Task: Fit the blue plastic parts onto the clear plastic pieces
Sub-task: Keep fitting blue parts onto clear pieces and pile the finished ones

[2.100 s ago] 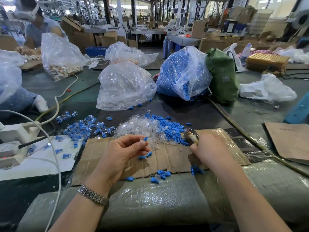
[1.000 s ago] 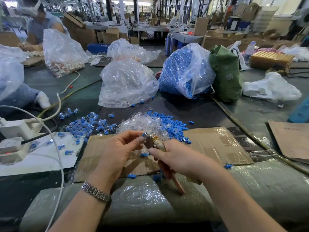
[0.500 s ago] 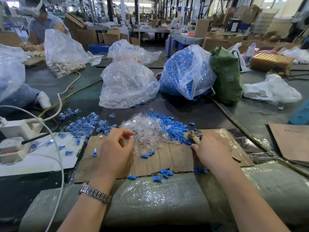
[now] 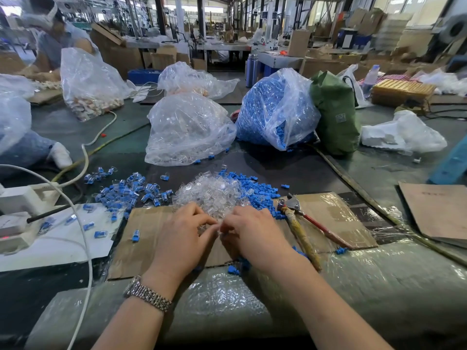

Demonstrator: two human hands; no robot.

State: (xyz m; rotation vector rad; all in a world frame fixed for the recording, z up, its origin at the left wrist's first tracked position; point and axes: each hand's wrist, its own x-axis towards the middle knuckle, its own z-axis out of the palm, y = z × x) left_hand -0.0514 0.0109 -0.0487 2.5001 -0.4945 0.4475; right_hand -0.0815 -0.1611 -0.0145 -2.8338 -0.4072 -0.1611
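A heap of small clear plastic pieces (image 4: 212,193) lies on the counter (image 4: 379,168) at the far edge of a flat brown cardboard sheet (image 4: 141,243); the pieces lie jumbled, so no common direction or long axis can be told. Against its right side spreads a scatter of loose blue plastic parts (image 4: 257,192), also pointing every way. The left hand (image 4: 183,236) and right hand (image 4: 252,233) meet at the near edge of the clear heap, fingers curled, fingertips nearly touching, apparently pinching something small and clear between them; what exactly each grips I cannot tell. Left of the heap lies a spread of assembled blue-and-clear pieces (image 4: 126,192). Just right of the right hand, worn pliers with yellowish and red handles (image 4: 298,221) rest on the cardboard, jaws pointing away. Farther back stand a clear plastic bag of clear pieces (image 4: 187,130) and a clear bag full of blue parts (image 4: 275,109).
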